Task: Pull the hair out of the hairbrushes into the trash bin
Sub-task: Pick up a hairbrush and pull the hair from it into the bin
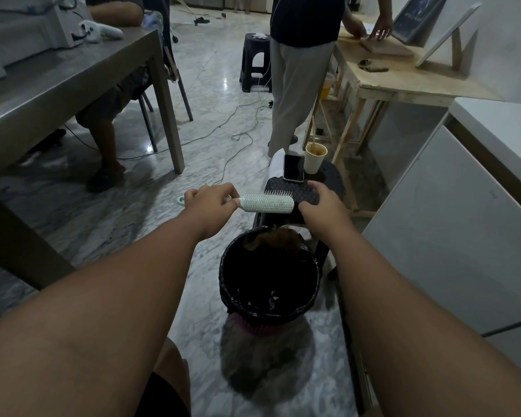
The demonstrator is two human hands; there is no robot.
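The left hand (206,203) grips the brush (266,203) by its handle, above the far rim of the bin (226,284). The right hand (322,203) curls at the brush tip; what it grips, I cannot tell. A hair clump (271,240) lies at that rim. The bristles look nearly bare, so this brush seems almost done.

I sit in a makeshift workroom, perhaps a converted home room: polished marble floor (211,85), a grey table (57,82) on my left, a raw plywood table (403,76) (unpainted legs), cables (244,115) trailing loose, a plastic stool (254,61).
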